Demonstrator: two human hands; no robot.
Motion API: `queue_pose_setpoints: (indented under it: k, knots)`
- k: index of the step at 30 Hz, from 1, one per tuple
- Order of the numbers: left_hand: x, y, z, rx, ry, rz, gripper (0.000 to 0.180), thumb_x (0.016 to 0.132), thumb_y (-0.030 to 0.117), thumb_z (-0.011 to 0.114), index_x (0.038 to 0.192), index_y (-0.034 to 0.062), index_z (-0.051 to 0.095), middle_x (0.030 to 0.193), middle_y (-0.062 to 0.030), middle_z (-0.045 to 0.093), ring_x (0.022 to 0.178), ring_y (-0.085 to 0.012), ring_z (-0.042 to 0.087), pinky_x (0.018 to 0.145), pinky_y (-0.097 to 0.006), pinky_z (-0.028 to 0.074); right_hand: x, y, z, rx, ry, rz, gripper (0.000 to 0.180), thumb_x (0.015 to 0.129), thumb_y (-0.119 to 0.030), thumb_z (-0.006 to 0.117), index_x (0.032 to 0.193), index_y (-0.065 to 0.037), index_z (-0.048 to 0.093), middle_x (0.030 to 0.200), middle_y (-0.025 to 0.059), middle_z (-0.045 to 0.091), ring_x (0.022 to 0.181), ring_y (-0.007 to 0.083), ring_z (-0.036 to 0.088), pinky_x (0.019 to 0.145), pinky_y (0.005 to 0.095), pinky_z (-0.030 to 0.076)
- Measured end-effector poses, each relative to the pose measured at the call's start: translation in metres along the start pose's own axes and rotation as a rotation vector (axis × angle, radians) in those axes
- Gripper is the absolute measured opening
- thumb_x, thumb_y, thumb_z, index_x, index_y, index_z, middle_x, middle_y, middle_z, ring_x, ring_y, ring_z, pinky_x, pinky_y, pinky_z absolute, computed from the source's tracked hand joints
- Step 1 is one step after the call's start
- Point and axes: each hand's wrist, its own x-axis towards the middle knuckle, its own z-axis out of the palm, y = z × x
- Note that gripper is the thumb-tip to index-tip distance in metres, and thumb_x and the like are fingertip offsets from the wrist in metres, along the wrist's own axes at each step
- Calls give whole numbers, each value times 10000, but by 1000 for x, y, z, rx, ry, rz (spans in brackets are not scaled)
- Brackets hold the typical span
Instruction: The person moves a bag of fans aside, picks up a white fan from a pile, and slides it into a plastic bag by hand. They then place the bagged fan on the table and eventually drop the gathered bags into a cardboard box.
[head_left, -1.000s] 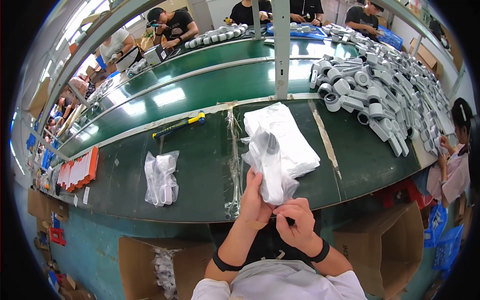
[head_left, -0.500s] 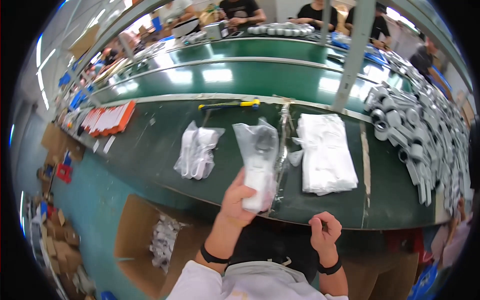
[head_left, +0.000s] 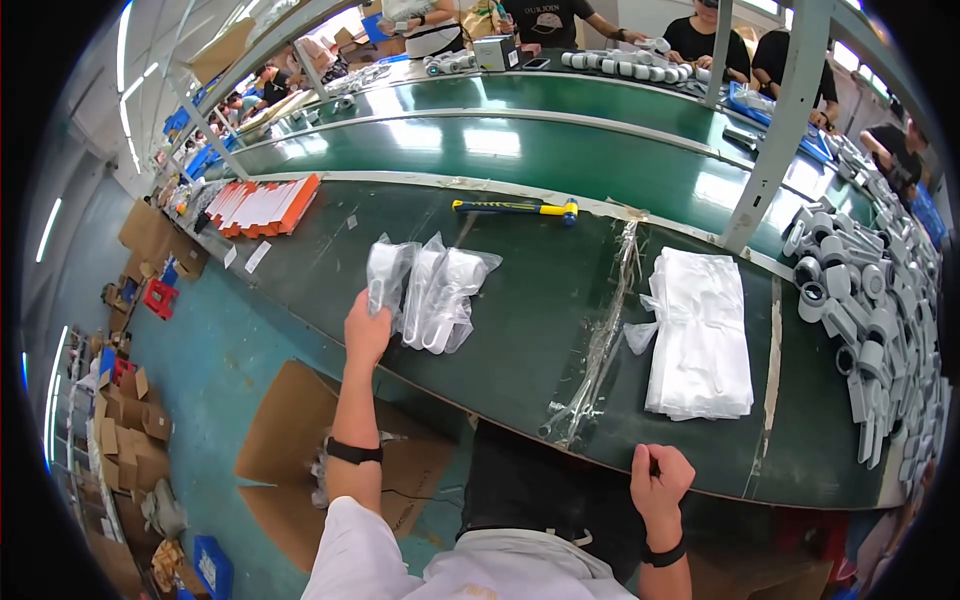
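My left hand (head_left: 368, 335) is closed round the lower end of a bagged white handle part (head_left: 388, 275) in a clear plastic bag. It holds the part at the left side of a small group of similar bagged handle parts (head_left: 445, 300) on the dark green bench. My right hand (head_left: 661, 485) hovers by the bench's front edge, fingers curled in and nothing visible in them. Nearest to that hand lies a stack of white plastic bags (head_left: 700, 340).
A yellow-and-black hammer (head_left: 515, 208) lies near the bench's back edge. Orange-and-white flat cartons (head_left: 265, 205) sit at the left. Grey handle parts with round heads (head_left: 850, 290) are heaped at the right. Below stands an open cardboard box (head_left: 290, 470). People work across the green conveyor (head_left: 560, 145).
My left hand has carried the bagged handle part leftward from mid-bench to beside the other bagged parts. My right hand stays curled by the front edge. The view has shifted.
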Motion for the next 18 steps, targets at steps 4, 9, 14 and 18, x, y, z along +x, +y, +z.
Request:
queue_pose_setpoints:
  k: [4, 9, 14, 18]
  knots:
    - [2, 21, 9, 189, -101, -28, 458, 850, 342, 582, 1195, 43, 623, 1072, -257, 658, 1036, -434, 612, 882, -466, 481, 0, 3, -3, -8, 23, -26, 131, 812, -32, 712, 731, -22, 609, 600, 89, 542, 483, 212, 509, 470, 305, 389]
    - [8, 11, 3, 281, 105, 338, 452, 852, 266, 652, 1198, -23, 615, 1292, -219, 571, 1195, -404, 523, 1007, -441, 414, 4, 2, -3, -100, 49, -82, 147, 755, -44, 747, 715, -87, 613, 597, 49, 578, 494, 230, 555, 455, 323, 434]
    - [-77, 144, 9, -149, -7, 630, 384, 812, 136, 687, 1167, 6, 618, 1321, -178, 557, 1230, -351, 512, 1062, -430, 371, 10, 1, -1, -20, 67, -59, 105, 766, -43, 749, 728, -56, 652, 595, 77, 576, 482, 200, 546, 453, 293, 418]
    - [-143, 224, 71, -418, -494, 918, 362, 734, 11, 734, 1085, 22, 647, 1164, -133, 654, 1091, -306, 615, 943, -364, 480, 10, -3, -23, 283, -13, 236, 53, 807, -45, 730, 800, -30, 680, 653, 61, 618, 517, 94, 532, 473, 249, 418]
